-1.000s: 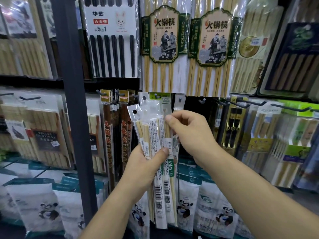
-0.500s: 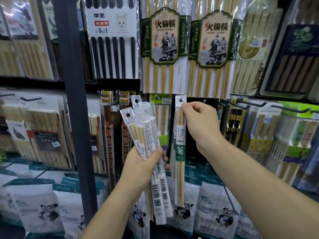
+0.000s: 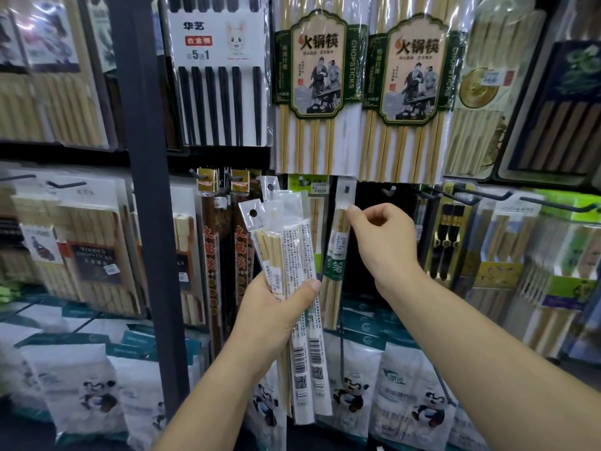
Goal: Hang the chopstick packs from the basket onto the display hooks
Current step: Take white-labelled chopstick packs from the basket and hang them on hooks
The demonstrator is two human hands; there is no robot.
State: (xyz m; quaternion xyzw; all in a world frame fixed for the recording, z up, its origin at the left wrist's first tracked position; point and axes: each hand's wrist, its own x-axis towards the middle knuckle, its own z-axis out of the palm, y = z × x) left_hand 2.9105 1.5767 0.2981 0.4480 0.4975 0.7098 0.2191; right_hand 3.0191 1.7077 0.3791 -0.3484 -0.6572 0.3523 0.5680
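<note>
Left hand: the left hand (image 3: pixel 276 307) grips a bundle of narrow clear-plastic packs of pale bamboo chopsticks (image 3: pixel 289 252) round its middle, with the thumb across the front. The packs fan out upward and lean left.
Right hand: the right hand (image 3: pixel 385 242) has curled fingers. Its thumb and forefinger pinch the right edge of a single narrow clear pack with a green label (image 3: pixel 335 258), just under the header.
Hung pack: its punched header sits on a dark metal display hook (image 3: pixel 346 189). It hangs nearly straight, just beside the bundle's right edge.
Top edge: the lower edges of two large cream-and-green hot-pot chopstick packs (image 3: pixel 320 92) end just above that header.
Left side: dark brown chopstick packs with gold headers (image 3: pixel 211 255) hang behind the bundle. A dark grey upright post (image 3: pixel 146 190) stands further left.
Right side: a dark gap lies behind the right hand, with one bare hook (image 3: pixel 388 191) in it. Black chopsticks in gold-trimmed packs (image 3: pixel 450 236) border the gap.
Below: white bags printed with pandas (image 3: pixel 406 405) stand under the forearms.
</note>
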